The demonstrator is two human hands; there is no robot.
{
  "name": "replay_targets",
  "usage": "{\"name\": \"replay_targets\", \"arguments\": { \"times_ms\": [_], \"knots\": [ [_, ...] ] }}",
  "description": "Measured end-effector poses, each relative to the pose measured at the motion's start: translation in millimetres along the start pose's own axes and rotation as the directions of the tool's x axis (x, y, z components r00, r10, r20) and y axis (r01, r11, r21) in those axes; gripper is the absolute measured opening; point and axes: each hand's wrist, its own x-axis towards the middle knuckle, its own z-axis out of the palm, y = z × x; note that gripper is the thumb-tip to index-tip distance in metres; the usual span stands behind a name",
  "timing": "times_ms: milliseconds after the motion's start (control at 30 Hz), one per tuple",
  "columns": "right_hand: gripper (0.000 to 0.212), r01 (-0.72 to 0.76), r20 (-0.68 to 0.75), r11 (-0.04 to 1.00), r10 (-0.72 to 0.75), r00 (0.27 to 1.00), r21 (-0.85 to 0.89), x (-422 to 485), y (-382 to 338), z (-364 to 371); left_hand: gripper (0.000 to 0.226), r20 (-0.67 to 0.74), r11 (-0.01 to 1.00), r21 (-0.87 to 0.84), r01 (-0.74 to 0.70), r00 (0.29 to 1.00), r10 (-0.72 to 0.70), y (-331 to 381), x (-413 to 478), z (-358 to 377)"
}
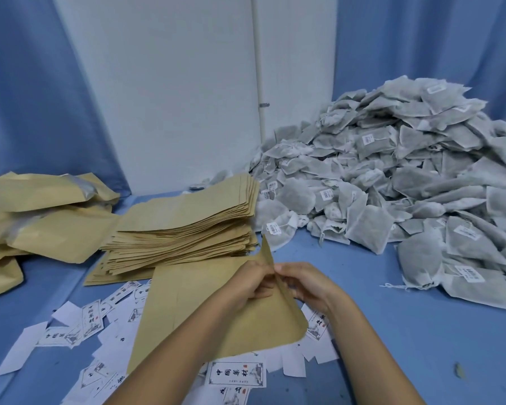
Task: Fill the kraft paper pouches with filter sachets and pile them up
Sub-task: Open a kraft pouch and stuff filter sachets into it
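A flat kraft paper pouch [187,299] lies over the printed labels in front of me. My left hand [250,283] and my right hand [306,285] both pinch its right-hand edge, which is lifted up off the surface. A big heap of grey filter sachets [392,182] fills the right side. A stack of empty kraft pouches [187,226] sits behind the held pouch. Bulging filled pouches [41,220] are piled at the left.
Several white printed labels [237,374] lie scattered on the blue surface [406,331] near me, some under the held pouch. A white panel [173,97] and blue curtains stand behind everything.
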Motion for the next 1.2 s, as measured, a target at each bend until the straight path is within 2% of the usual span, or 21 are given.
{"name": "replay_targets", "arguments": {
  "times_ms": [67,167,400,633,700,833,900,933,967,1000,1067,1133,1200],
  "knots": [
    [0.027,-0.024,-0.032,0.998,0.022,0.999,-0.05,1.8,1.4,0.0,0.016,-0.031,0.999,-0.034,0.003,1.0,-0.004,-0.4,-2.8,0.0],
    [0.036,-0.03,-0.056,0.993,0.023,0.998,-0.118,2.2,0.4,0.7,0.029,-0.167,0.999,-0.037,-0.029,0.986,0.023,-3.0,-4.4,2.2],
    [0.023,0.017,-0.086,0.971,-0.039,0.996,-0.24,3.4,0.5,4.0,0.012,-0.149,0.99,-0.137,-0.018,0.989,-0.002,-2.2,-5.3,3.7],
    [0.009,0.038,-0.062,0.963,-0.057,0.996,-0.268,0.1,-0.1,2.5,0.018,-0.166,0.992,-0.126,0.016,0.985,-0.037,0.0,-3.5,9.5],
    [0.013,0.034,-0.033,0.974,-0.042,0.999,-0.223,-1.1,-0.8,-0.7,0.021,-0.141,0.995,-0.102,0.011,0.99,-0.026,1.2,-4.1,10.6],
    [0.019,-0.004,0.065,1.0,0.005,0.998,-0.01,-4.3,-6.8,-4.8,0.021,-0.078,0.992,-0.115,0.043,0.996,-0.053,1.6,-5.4,8.3],
    [0.023,-0.027,0.056,0.999,0.026,0.998,0.026,-4.9,-8.4,-4.6,0.02,-0.061,0.99,-0.131,0.059,0.996,-0.068,1.5,-5.2,4.9],
    [0.024,-0.033,0.022,0.999,0.034,0.999,-0.029,-5.1,-8.1,-3.5,0.019,-0.054,0.989,-0.131,0.065,0.996,-0.072,1.8,-6.2,4.1],
    [0.022,-0.03,-0.034,0.987,0.025,0.999,-0.16,-5.4,-7.7,-1.6,0.017,-0.056,0.992,-0.111,0.061,0.996,-0.067,1.8,-6.3,4.3],
    [0.018,-0.022,-0.107,0.94,-0.015,0.994,-0.339,-5.2,-6.4,0.4,0.017,-0.068,0.996,-0.082,0.044,0.996,-0.05,1.8,-6.3,6.0],
    [0.013,-0.018,-0.211,0.782,-0.145,0.967,-0.623,-2.6,-2.6,6.4,0.029,-0.134,1.0,0.024,-0.018,0.991,0.021,2.0,-6.9,11.8],
    [0.022,-0.02,-0.261,0.688,-0.248,0.933,-0.726,2.1,0.4,14.6,0.038,-0.203,0.972,0.213,-0.102,0.968,0.146,1.3,-5.4,17.0],
    [0.027,-0.048,-0.326,0.657,-0.308,0.894,-0.752,4.7,1.3,16.0,0.035,-0.218,0.913,0.381,-0.146,0.946,0.241,5.0,-9.4,19.5]
  ]
}}
